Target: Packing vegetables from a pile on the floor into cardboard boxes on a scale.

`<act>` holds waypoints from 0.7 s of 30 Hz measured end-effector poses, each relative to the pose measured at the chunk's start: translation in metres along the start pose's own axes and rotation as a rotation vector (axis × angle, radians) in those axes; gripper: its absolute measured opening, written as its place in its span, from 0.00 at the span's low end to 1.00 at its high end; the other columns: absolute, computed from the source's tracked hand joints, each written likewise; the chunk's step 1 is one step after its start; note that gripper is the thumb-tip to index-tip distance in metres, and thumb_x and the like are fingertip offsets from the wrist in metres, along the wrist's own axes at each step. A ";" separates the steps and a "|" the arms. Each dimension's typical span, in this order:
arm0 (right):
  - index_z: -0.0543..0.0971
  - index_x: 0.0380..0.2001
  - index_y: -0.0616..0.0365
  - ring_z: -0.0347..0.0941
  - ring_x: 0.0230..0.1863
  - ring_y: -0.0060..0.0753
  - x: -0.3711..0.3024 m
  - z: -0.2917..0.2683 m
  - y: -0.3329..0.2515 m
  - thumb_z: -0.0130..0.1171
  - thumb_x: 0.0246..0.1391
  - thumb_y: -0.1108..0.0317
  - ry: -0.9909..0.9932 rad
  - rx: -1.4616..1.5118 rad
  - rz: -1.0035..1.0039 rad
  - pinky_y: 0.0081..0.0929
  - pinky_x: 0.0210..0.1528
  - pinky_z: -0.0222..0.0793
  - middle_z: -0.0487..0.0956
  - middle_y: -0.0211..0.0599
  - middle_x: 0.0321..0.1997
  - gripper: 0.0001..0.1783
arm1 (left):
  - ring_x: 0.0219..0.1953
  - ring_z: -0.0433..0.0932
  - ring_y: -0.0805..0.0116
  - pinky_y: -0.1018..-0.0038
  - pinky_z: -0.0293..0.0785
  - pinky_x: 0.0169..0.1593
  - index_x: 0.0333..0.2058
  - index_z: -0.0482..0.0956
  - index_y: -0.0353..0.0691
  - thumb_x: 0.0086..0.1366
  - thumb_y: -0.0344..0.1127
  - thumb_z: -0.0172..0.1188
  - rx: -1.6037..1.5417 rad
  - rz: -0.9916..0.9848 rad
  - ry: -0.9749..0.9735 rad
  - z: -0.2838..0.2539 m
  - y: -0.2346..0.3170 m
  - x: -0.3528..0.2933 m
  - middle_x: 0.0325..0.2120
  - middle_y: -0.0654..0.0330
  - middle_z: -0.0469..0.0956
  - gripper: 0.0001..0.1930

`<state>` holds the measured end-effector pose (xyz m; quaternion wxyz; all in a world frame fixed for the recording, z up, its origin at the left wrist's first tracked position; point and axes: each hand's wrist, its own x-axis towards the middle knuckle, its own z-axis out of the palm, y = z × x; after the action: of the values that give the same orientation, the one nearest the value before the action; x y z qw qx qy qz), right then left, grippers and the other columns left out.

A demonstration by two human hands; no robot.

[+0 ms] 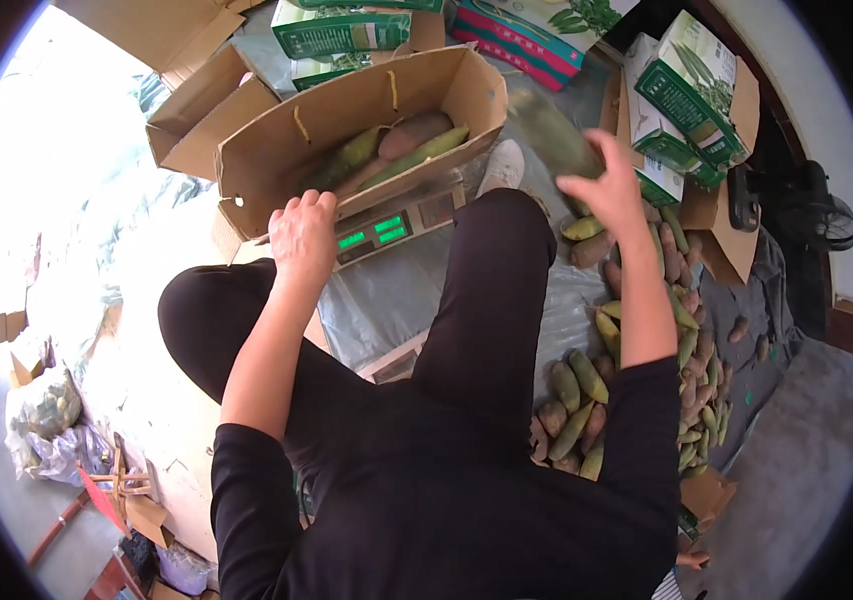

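An open cardboard box (361,115) with string handles sits on a digital scale (381,232) whose display glows green. Inside lie green radishes (416,160) and a reddish-brown one (414,133). My left hand (303,235) has its fingers curled over the box's near rim. To the right of the box, my right hand (608,190) grips a long green radish (553,138), smeared by motion. It is held above the floor, apart from the box. Beneath and beside my right forearm spreads a pile of green and reddish-brown radishes (691,385).
Printed green-and-white cartons (691,100) are stacked at the far right, near a black fan (826,220). More cartons (346,32) and a pink-and-blue box (516,50) stand behind the open box. Plastic bags (51,410) lie at the left. Another person's hand (693,560) shows lower right.
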<state>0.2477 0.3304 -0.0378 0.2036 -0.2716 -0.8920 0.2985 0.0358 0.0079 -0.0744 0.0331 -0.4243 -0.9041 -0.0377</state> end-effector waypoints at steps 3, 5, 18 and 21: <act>0.71 0.44 0.57 0.69 0.49 0.43 0.043 0.014 -0.054 0.68 0.28 0.69 -0.068 -0.076 -0.218 0.33 0.51 0.65 0.74 0.40 0.44 0.32 | 0.35 0.75 0.62 0.66 0.68 0.36 0.27 0.72 0.44 0.50 0.27 0.55 -0.013 0.003 0.019 -0.001 0.000 0.000 0.27 0.62 0.72 0.05; 0.72 0.43 0.53 0.68 0.49 0.43 0.057 0.031 -0.091 0.67 0.28 0.65 -0.129 -0.198 -0.247 0.36 0.50 0.65 0.74 0.37 0.45 0.31 | 0.35 0.75 0.62 0.65 0.68 0.37 0.27 0.72 0.44 0.50 0.27 0.55 -0.005 -0.005 0.016 0.000 0.001 0.000 0.28 0.62 0.73 0.04; 0.73 0.48 0.53 0.72 0.47 0.43 0.082 0.126 -0.117 0.64 0.40 0.60 -0.370 0.061 -0.365 0.37 0.50 0.69 0.77 0.41 0.44 0.28 | 0.37 0.75 0.61 0.63 0.70 0.37 0.28 0.74 0.46 0.56 0.32 0.52 0.086 -0.019 0.000 0.007 0.001 0.005 0.30 0.62 0.74 0.02; 0.73 0.46 0.59 0.74 0.44 0.36 0.066 0.088 -0.086 0.62 0.44 0.66 -0.288 0.284 -0.193 0.31 0.46 0.70 0.77 0.43 0.41 0.24 | 0.38 0.75 0.61 0.63 0.71 0.37 0.30 0.75 0.47 0.55 0.34 0.56 0.093 -0.002 0.009 0.001 -0.008 0.003 0.31 0.63 0.74 0.04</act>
<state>0.1196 0.2755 -0.0338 0.1378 -0.1083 -0.8827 0.4361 0.0273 0.0053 -0.0754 0.0569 -0.4212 -0.9052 0.0024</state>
